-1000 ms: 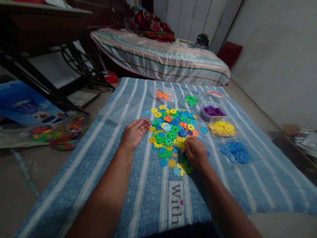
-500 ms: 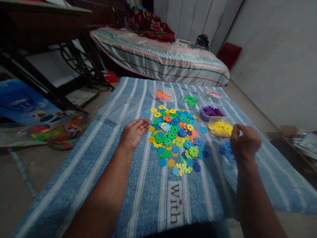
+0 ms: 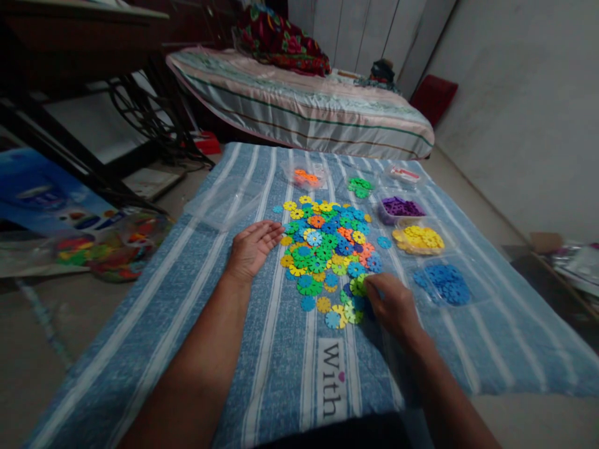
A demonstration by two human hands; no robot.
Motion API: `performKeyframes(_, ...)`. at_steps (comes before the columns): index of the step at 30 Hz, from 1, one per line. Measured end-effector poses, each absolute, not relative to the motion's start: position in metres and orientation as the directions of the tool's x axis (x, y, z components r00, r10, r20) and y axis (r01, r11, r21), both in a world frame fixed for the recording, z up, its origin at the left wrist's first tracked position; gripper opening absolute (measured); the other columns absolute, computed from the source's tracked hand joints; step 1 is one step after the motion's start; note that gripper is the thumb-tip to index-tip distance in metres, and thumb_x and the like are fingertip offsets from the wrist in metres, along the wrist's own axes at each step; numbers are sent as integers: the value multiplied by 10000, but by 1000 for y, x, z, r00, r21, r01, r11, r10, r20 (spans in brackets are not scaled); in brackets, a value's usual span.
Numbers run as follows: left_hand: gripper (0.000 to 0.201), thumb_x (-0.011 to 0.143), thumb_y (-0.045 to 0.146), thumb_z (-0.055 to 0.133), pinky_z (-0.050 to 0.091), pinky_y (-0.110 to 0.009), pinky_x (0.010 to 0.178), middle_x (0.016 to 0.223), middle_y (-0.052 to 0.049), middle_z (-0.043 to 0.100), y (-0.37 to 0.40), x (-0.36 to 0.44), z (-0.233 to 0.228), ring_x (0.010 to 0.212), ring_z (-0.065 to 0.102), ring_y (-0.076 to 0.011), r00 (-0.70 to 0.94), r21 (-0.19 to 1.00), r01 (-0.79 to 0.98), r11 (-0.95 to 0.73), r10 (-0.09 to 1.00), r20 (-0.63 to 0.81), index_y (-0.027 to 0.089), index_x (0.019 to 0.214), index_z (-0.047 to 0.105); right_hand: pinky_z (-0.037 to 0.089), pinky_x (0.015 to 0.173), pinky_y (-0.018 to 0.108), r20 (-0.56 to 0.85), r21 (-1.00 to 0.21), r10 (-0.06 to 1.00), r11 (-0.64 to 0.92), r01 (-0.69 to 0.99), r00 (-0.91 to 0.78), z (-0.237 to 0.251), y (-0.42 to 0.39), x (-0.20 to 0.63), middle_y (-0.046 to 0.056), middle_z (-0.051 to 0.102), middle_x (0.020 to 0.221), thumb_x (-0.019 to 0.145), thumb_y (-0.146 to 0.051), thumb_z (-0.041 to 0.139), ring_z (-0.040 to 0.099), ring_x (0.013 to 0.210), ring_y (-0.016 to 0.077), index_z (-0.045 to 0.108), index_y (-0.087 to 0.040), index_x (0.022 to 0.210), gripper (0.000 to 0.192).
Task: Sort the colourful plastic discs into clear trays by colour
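A mixed pile of notched plastic discs [image 3: 322, 246] in yellow, green, blue and orange lies on the striped cloth. My left hand [image 3: 253, 248] rests at the pile's left edge, fingers stretched out and holding nothing. At the lower right of the pile, my right hand [image 3: 392, 304] reaches down with its fingers drawn together. Its fingertips meet a lime green disc [image 3: 358, 286] and cover part of it. Whether they grip this disc cannot be made out. Right of that hand, blue discs [image 3: 447, 284] fill a clear tub, with yellow discs [image 3: 418, 239] in another one behind.
Further tubs hold purple pieces [image 3: 401, 207], green discs [image 3: 360, 187], orange discs [image 3: 306, 178] and something red and white [image 3: 405, 174]. A clear plastic lid or tray [image 3: 227, 206] lies left. Beyond the table stands a bed [image 3: 304, 115]; a treadle sewing table [image 3: 84, 31] is left.
My right hand has swung left from above the yellow and blue tubs to the lower right of the pile, uncovering the blue tub. My left hand has stayed put.
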State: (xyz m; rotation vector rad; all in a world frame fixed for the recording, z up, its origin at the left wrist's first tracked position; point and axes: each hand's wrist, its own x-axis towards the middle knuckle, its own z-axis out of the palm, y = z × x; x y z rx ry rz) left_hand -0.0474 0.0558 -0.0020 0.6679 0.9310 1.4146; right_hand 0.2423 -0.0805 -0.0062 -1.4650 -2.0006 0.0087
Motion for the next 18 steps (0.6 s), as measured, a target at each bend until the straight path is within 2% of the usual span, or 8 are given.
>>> performKeyframes(8, 104, 743, 166, 665, 553, -351, 831, 872, -110, 732, 55, -47, -1, 875, 711, -202, -79, 866, -496, 69, 989, -124, 115, 830, 641, 528, 844, 380, 558, -383, 769, 571, 726, -311, -6, -101, 220, 77, 693, 933, 889, -173, 525, 631, 953, 213, 665, -212, 933, 151)
performKeyframes(18, 95, 740, 155, 656, 555, -337, 818, 853, -105, 734, 55, -47, 0, 863, 712, -200, -79, 861, -504, 70, 989, -126, 110, 823, 649, 479, 940, 496, 437, -325, 804, 560, 762, -404, -13, -112, 209, 135, 643, 1168, 860, -225, 573, 535, 1169, 304, 641, -174, 1081, 237)
